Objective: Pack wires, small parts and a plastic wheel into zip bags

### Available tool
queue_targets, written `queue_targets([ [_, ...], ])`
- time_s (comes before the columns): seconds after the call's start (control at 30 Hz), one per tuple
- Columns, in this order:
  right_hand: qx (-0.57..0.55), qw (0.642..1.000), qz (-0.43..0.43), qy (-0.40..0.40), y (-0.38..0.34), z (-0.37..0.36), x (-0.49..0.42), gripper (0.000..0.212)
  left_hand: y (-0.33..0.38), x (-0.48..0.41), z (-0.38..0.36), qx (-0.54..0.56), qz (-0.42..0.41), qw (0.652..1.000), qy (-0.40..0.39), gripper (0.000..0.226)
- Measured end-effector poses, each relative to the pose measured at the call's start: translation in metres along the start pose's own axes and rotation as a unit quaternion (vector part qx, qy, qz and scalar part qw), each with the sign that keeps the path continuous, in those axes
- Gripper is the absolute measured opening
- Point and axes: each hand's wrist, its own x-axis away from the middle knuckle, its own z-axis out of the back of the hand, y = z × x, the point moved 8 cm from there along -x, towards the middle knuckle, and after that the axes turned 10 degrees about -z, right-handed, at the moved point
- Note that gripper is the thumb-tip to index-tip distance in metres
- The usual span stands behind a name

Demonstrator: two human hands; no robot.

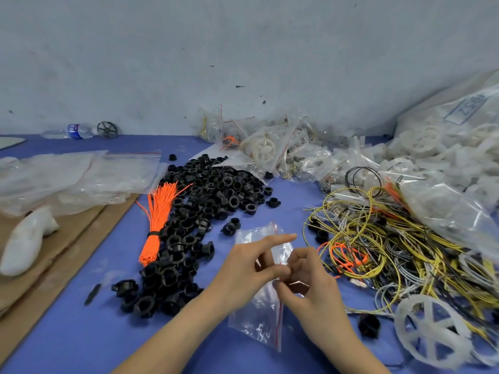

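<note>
While both hands meet at centre frame: the step in hand looks to be opening a fresh bag, not yet filling it.
Zip bag [256, 317]: clear, red-lined at its seal, held up off the blue table [67, 341] in the lower centre of the frame; it appears to hold nothing so far.
Left hand [251, 268]: thumb and middle fingers pinch the bag's mouth edge, forefinger sticking out straight toward the upper right.
Right hand [307, 279]: fingers curled, pinching the same red edge from the other side (the exact fingertip contact is hidden behind the knuckles).
Wires [378, 247]: a loose yellow, grey and orange tangle, right of centre, just beside the right hand.
Small parts [205, 209]: black ring-shaped pieces heaped left of centre, with an orange tie bundle [158, 225] lying along the heap's left edge.
Plastic wheel [432, 330]: white, spoked, lower right, resting on the wire tangle.
Next move, as I judge it: pull the two lips apart until the seal parts, then free one hand to fetch a wire coil.
</note>
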Motion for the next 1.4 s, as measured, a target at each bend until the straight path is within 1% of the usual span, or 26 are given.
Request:
queue_targets([
  [0.1,-0.03,0.999,-0.034,-0.01,0.004,0.0,0.0,0.025,-0.001,0.0,-0.002,-0.015,-0.008,1.0,0.004,0.053],
  [0.2,-0.06,0.996,-0.061,0.002,0.008,0.006,-0.002,0.023,-0.001,-0.001,0.002,-0.022,-0.026,0.999,0.026,0.055],
  [0.27,-0.087,0.991,-0.086,0.048,0.014,0.018,-0.007,0.026,-0.002,-0.002,0.009,-0.024,-0.035,0.998,0.042,0.055],
  [0.33,-0.122,0.981,-0.104,0.111,0.022,0.035,-0.01,0.027,-0.004,-0.002,0.017,-0.041,-0.032,0.997,0.06,0.05],
  [0.4,-0.131,0.973,-0.108,0.155,0.029,0.046,-0.01,0.026,-0.003,-0.001,0.022,-0.077,-0.041,0.994,0.064,0.042],
  [0.43,-0.125,0.973,-0.105,0.163,0.03,0.048,-0.01,0.027,-0.002,0.0,0.02,-0.107,-0.054,0.992,0.051,0.039],
  [0.5,-0.094,0.978,-0.097,0.159,0.027,0.044,-0.008,0.031,0.004,0.002,0.006,-0.176,-0.089,0.98,-0.009,0.03],
  [0.57,-0.035,0.984,-0.082,0.151,0.021,0.037,-0.006,0.035,0.005,0.004,-0.013,-0.229,-0.103,0.965,-0.078,0.031],
  [0.63,0.053,0.983,-0.041,0.171,0.009,0.036,-0.003,0.036,0.0,0.005,-0.026,-0.252,-0.08,0.956,-0.128,0.029],
  [0.7,0.16,0.965,0.035,0.205,-0.014,0.033,0.0,0.035,-0.007,0.007,-0.034,-0.26,-0.046,0.95,-0.163,0.021],
  [0.73,0.185,0.958,0.069,0.209,-0.026,0.029,-0.002,0.032,-0.009,0.007,-0.036,-0.254,-0.033,0.951,-0.171,0.019],
  [0.8,0.2,0.956,0.113,0.184,-0.046,0.014,-0.014,0.023,-0.012,0.008,-0.035,-0.228,-0.004,0.96,-0.161,0.023],
  [0.83,0.205,0.959,0.119,0.151,-0.054,0.001,-0.026,0.022,-0.015,0.009,-0.034,-0.212,0.016,0.964,-0.157,0.019],
  [0.9,0.231,0.966,0.109,0.044,-0.064,-0.037,-0.057,0.022,-0.019,0.012,-0.033,-0.195,0.045,0.967,-0.156,0.017],
  [0.97,0.285,0.953,0.065,-0.083,-0.059,-0.081,-0.089,0.029,-0.021,0.012,-0.031,-0.173,0.044,0.972,-0.15,0.021],
  [1.0,0.332,0.932,0.038,-0.138,-0.051,-0.099,-0.103,0.034,-0.02,0.011,-0.029,-0.164,0.04,0.975,-0.141,0.024],
  [1.03,0.386,0.904,0.024,-0.181,-0.044,-0.113,-0.112,0.036,-0.021,0.01,-0.026,-0.16,0.039,0.978,-0.126,0.028],
  [1.07,0.436,0.876,0.023,-0.208,-0.037,-0.123,-0.118,0.034,-0.022,0.009,-0.021,-0.16,0.038,0.981,-0.108,0.032],
  [1.13,0.51,0.828,0.03,-0.234,-0.026,-0.133,-0.122,0.017,-0.026,0.008,-0.014,-0.167,0.04,0.982,-0.079,0.026],
  [1.17,0.525,0.816,0.032,-0.239,-0.022,-0.133,-0.122,0.014,-0.03,0.008,-0.013,-0.17,0.044,0.982,-0.073,0.023],
  [1.2,0.53,0.814,0.037,-0.237,-0.019,-0.132,-0.122,0.015,-0.031,0.008,-0.014,-0.17,0.044,0.982,-0.076,0.024],
  [1.23,0.523,0.819,0.044,-0.23,-0.018,-0.129,-0.121,0.018,-0.03,0.008,-0.017,-0.175,0.04,0.98,-0.087,0.027],
  [1.27,0.506,0.832,0.056,-0.22,-0.018,-0.125,-0.12,0.025,-0.028,0.008,-0.021,-0.179,0.033,0.978,-0.101,0.026],
  [1.3,0.482,0.849,0.065,-0.206,-0.02,-0.117,-0.12,0.028,-0.027,0.009,-0.025,-0.181,0.023,0.977,-0.111,0.021],
  [1.33,0.447,0.873,0.075,-0.182,-0.025,-0.106,-0.118,0.026,-0.025,0.009,-0.028,-0.178,0.013,0.977,-0.119,0.016],
  [1.4,0.366,0.92,0.064,-0.124,-0.037,-0.076,-0.117,0.021,-0.022,0.01,-0.031,-0.157,-0.008,0.981,-0.116,0.018],
])
